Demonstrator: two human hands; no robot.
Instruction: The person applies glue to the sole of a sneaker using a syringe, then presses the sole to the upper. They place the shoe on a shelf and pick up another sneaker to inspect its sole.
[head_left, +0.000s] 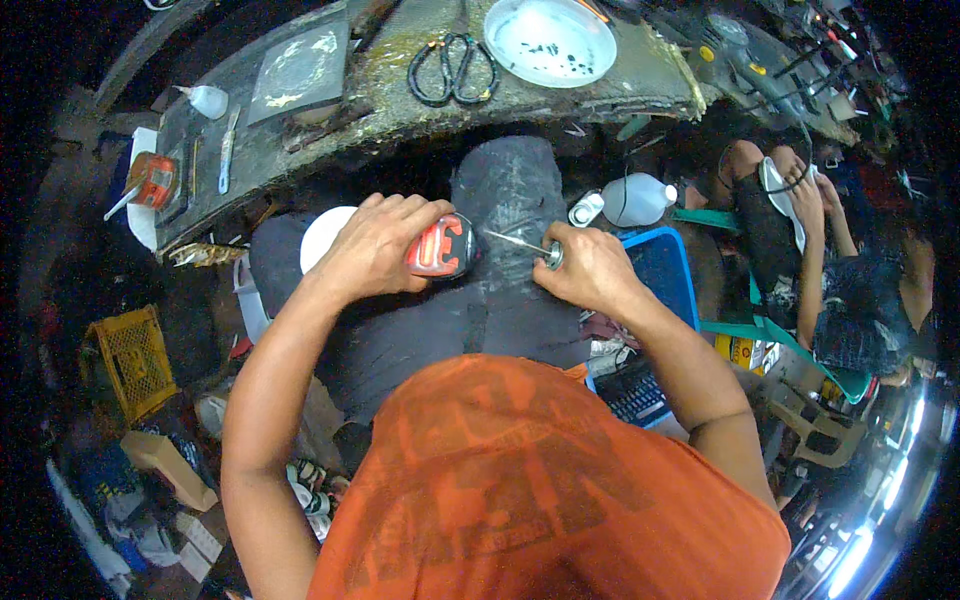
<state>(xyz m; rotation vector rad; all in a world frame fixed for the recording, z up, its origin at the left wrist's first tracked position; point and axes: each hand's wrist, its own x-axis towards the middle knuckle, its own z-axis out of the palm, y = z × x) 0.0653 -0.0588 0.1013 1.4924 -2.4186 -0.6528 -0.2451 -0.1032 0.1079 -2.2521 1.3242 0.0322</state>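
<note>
Head view: one red-and-black piece [437, 250] lies above the lap [510, 300], under the left hand [375, 240]; one white rounded part [322, 240] shows beyond that hand — whether the two are joined is hidden.
Left fingers: curled over the red-and-black piece and clamped on it.
Right fingers: the right hand [592, 268] is closed round one slim pointed tool [515, 241], its tip near the piece, seemingly not touching.
Handling: the piece looks light, fairly firm and smooth enough to slip; best held across its body, fingertips clear of the tool's point. The tool seems light and stiff — its thicker end suits the grip.
Table: on the table [370, 125], one pair of black-handled scissors [432, 98], one white basin [550, 45], one squeeze bottle [207, 101], one brush [228, 155]; one red container [158, 182] at the left end.
Crates: two, one blue crate [688, 285], one yellow crate [130, 345].
Right side: one translucent jug [640, 200], one small white jar [585, 208]; one co-worker's two hands [808, 200] on one white flat piece [778, 203].
</note>
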